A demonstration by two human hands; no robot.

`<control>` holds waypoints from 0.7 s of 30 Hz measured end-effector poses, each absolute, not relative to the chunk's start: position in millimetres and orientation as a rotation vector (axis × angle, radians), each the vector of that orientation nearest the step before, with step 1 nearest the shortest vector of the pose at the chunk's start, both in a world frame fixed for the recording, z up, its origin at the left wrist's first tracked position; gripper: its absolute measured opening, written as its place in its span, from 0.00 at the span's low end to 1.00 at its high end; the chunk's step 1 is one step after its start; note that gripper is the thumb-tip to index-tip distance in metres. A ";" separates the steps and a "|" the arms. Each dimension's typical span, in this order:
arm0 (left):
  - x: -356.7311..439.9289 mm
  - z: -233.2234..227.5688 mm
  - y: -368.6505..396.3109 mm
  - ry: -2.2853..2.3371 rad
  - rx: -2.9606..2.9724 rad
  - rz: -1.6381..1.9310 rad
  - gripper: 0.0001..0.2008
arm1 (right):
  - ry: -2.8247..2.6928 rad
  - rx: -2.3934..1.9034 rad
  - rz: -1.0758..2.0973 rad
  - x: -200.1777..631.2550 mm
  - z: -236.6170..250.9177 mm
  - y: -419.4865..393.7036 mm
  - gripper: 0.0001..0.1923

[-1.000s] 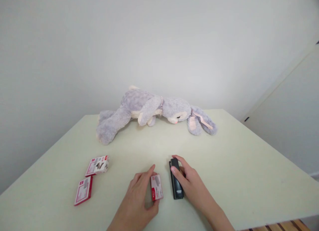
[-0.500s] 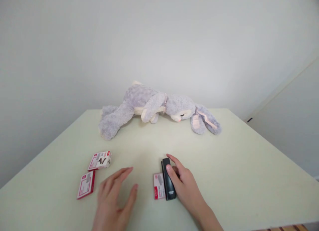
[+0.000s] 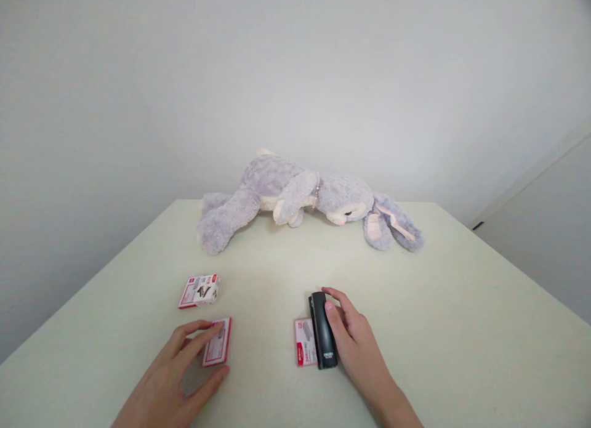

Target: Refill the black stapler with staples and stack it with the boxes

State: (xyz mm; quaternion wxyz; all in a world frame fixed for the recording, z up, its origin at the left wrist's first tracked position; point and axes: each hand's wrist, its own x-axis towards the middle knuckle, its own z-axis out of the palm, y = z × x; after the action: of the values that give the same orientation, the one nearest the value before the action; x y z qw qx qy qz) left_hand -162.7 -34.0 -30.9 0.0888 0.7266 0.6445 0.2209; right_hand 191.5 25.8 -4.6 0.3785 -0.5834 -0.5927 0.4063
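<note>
My right hand (image 3: 353,342) rests on a black stapler (image 3: 322,338) lying flat on the pale green table (image 3: 452,329), fingers curled over its right side. A small red and white box (image 3: 305,350) lies flat against the stapler's left side. My left hand (image 3: 175,379) reaches over a second red and white box (image 3: 217,350) at the near left, with fingers on its left edge and thumb below it. A third box of the same kind (image 3: 200,290) stands a little farther back on the left.
A grey plush rabbit (image 3: 305,200) lies on its side across the far part of the table, against a white wall. The table's left edge runs diagonally close to the left boxes.
My left hand let go of the box beside the stapler and moved left onto the near-left box. The right hand stayed on the stapler. The view shifted slightly left.
</note>
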 end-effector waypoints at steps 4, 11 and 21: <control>-107.4 -9.4 -21.7 1.686 2.090 0.642 0.25 | -1.570 -1.477 1.016 191.7 -4.3 26.0 0.25; -30.8 6.4 -13.3 1.598 1.948 0.571 0.26 | -1.557 -1.460 1.002 192.4 -5.8 27.8 0.26; -36.5 12.2 -3.9 1.600 2.086 0.760 0.28 | -1.591 -1.450 0.946 191.1 -0.6 27.4 0.26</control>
State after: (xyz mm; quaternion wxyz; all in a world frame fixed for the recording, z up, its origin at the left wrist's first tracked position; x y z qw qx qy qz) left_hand -36.5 -3.9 12.2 0.2012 0.7466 0.5729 0.2720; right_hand 191.1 27.4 -0.6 0.3848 -0.5691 -0.6247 0.3712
